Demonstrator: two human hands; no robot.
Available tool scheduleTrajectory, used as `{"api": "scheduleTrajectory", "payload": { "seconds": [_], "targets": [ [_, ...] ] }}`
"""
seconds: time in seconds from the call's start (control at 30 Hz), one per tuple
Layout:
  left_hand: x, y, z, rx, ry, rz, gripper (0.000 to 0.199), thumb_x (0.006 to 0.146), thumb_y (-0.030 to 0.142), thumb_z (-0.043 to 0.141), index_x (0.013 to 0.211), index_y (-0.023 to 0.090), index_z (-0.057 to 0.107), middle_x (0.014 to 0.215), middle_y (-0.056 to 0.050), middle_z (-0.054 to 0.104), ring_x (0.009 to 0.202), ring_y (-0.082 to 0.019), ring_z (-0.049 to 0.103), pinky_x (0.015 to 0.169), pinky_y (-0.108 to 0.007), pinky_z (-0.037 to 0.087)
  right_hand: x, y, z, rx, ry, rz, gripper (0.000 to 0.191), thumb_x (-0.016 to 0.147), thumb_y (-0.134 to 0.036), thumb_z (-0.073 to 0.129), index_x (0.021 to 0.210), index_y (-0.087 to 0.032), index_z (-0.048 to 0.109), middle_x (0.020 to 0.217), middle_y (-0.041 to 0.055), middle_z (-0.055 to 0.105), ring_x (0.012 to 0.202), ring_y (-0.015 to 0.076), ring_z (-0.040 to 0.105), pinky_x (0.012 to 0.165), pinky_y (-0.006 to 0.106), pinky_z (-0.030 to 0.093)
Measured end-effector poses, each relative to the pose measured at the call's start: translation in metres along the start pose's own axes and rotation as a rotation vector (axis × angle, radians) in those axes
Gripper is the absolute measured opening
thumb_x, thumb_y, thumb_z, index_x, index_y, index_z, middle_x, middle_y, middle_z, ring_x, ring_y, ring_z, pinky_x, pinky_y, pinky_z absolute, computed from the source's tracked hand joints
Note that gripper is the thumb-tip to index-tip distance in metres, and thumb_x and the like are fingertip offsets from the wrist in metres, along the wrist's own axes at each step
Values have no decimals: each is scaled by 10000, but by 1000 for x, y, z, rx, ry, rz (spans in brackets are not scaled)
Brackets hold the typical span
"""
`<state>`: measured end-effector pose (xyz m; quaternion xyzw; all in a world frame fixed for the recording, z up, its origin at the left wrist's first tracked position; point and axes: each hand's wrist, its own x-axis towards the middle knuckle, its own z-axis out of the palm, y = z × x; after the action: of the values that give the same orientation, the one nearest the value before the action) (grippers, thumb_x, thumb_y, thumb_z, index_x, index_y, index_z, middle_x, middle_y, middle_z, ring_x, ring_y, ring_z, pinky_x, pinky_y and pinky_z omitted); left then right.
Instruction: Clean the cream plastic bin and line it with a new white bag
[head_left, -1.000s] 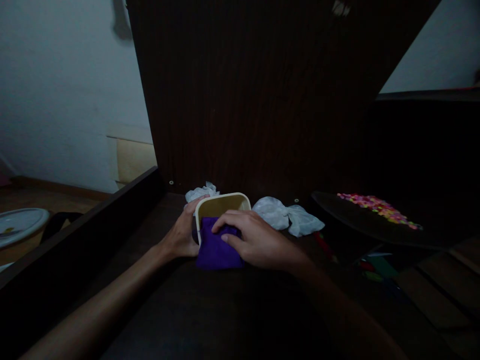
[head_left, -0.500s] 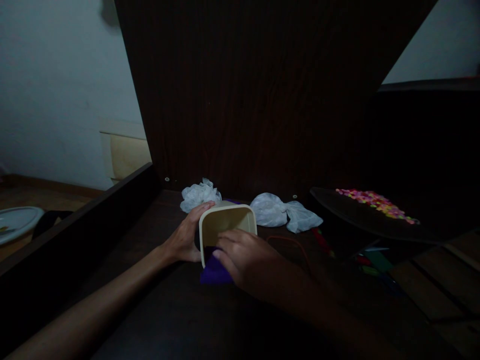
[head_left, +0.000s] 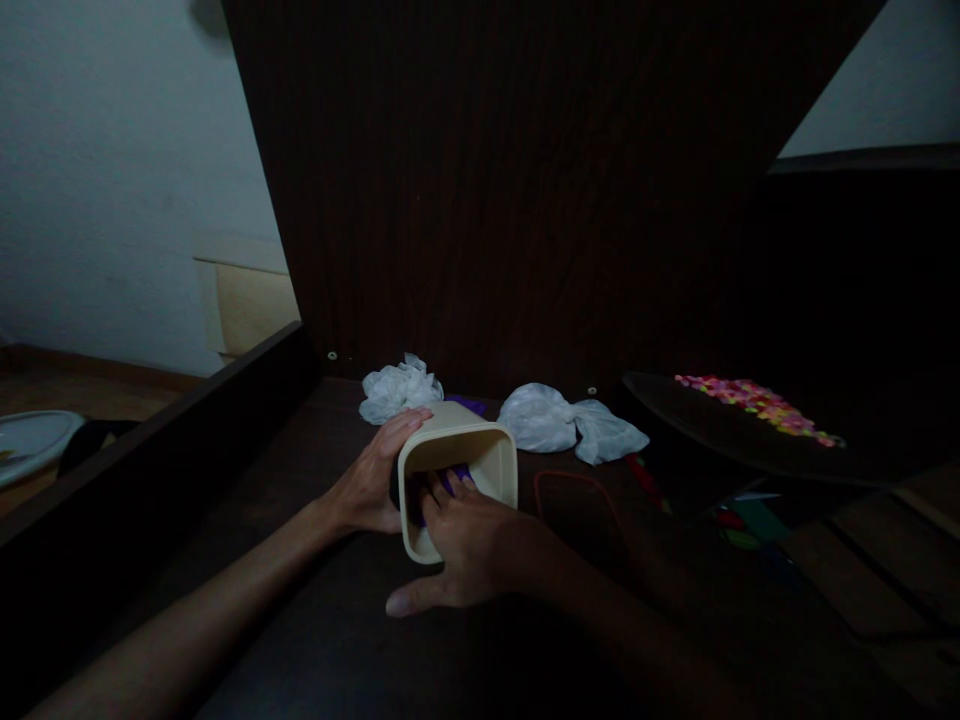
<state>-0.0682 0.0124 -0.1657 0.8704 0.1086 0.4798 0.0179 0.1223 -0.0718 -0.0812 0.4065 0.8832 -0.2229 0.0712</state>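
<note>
With the cream container [head_left: 459, 430] as our landmark, our left hand [head_left: 379, 475] gripped its left side, our right fingers pressed purple cloth [head_left: 456, 478] inside it, and white bags [head_left: 536, 417] lay beyond its right.

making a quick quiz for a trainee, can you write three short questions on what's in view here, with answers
1. Inside the tub, the right hand has its fingers at a cloth. What colour is it?
A) green
B) purple
C) white

2. True or false: the left hand holds the tub from the outside.

3. Fill in: as seen in the picture, the pink and yellow pieces lie to the ____ of the tied white bag.

Key: 1. B; 2. true; 3. right
</note>
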Motion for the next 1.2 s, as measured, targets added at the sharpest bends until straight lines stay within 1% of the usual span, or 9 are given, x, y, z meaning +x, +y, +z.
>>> {"api": "scheduleTrajectory", "payload": {
  "seconds": [0.1,0.23,0.43,0.67,0.73,0.83,0.9,1.0,1.2],
  "targets": [
    [-1,3,3,-4,3,28,1221,702,553,871,1615,154,166,1505,-280,444,1416,-448,449,1157,-718,365,12,-5,-6,-59,-78,32,1248,780,-807,629,1582,62,232,1628,344,198,1524,497,159,1258,578,162],
    [-1,8,5,4,10,35,1200,720,501,875,1616,153,158,1512,-288,443,1422,-451,448,1176,-724,333,25,-10,-8,-153,-217,75,1077,791,-775,644,1481,36,488,1545,315,428,1492,466,313,1249,537,225],
    [1,12,9,14,29,-2,1156,771,476,837,1624,181,115,1517,-275,431,1457,-442,407,1200,-719,295,33,-12,-9,-231,-259,87,840,823,-649,657,1346,8,641,1355,267,645,1353,408,542,1155,484,400],
    [-4,11,13,41,82,-6,997,861,411,765,1619,193,155,1468,-267,480,1436,-412,447,1203,-716,288,31,-13,-9,-178,-228,-19,662,867,-536,639,1253,-3,701,1252,244,708,1197,363,663,1033,425,508],
    [-5,10,13,39,85,6,978,863,425,762,1613,186,182,1460,-268,484,1431,-416,453,1203,-720,283,26,-12,-5,-156,-170,-67,698,846,-543,670,1277,6,679,1332,255,661,1263,371,620,1075,419,482],
    [-4,10,12,48,96,19,978,858,420,763,1615,204,181,1460,-256,494,1419,-412,470,1192,-716,311,17,-12,11,-172,15,-134,897,799,-535,732,1427,69,518,1525,308,464,1469,404,390,1215,453,326],
    [-3,9,11,52,91,28,979,860,415,758,1617,202,175,1459,-256,499,1416,-411,474,1189,-712,322,9,-13,25,-129,120,-121,904,846,-467,695,1499,87,404,1574,321,382,1524,395,286,1250,488,255],
    [-3,8,10,48,68,42,999,848,432,767,1614,176,179,1454,-271,500,1417,-424,469,1189,-715,320,-6,-17,44,-10,161,-26,791,928,-361,591,1550,53,334,1597,305,345,1535,376,265,1253,518,254],
    [-2,6,6,19,41,17,1159,737,548,840,1614,186,174,1479,-266,486,1397,-462,481,1156,-739,364,-43,-32,61,73,197,95,1057,846,-537,707,1581,55,231,1654,294,49,1558,427,63,1278,543,159]
  ]
}}
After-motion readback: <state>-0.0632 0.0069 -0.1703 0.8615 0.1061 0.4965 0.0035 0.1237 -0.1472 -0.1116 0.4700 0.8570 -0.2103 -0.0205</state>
